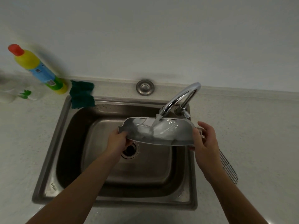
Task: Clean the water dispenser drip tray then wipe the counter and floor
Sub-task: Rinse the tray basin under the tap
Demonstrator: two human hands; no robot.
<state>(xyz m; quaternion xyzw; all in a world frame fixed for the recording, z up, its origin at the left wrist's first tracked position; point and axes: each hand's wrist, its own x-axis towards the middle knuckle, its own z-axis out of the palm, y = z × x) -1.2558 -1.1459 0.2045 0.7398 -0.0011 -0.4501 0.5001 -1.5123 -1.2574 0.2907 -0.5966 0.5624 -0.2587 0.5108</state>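
Nearest to us, our two bare forearms reach out over the near rim of the steel sink point(48, 160), which is set into a pale speckled counter point(252, 126). Our left hand point(116, 139) is closed on the left end of the drip tray point(137, 131), fingers curled under it and the thumb side over its edge. Our right hand point(204, 138) clasps the tray's right end, thumb lying along the near edge and fingers wrapped round the far side. We hold the tray between them above the basin, open face up and tilted toward us, just past the drain point(131, 149).

To the right of our right wrist, a white slotted grille point(229, 168) lies on the counter beside the sink, partly hidden by the arm.

Water pours from the chrome faucet point(181, 97) into the right half of the tray and splashes across its inside. The faucet rises from the sink's far right corner and arches leftward.

On the sink's far left corner a dark green cloth point(82, 94) hangs over the rim. Past the sink's far edge sits a round metal fitting point(145, 87). At far left a yellow bottle point(38, 68) with a red cap and blue label stands against the white wall, with a blurred white object point(8, 92) left of it.
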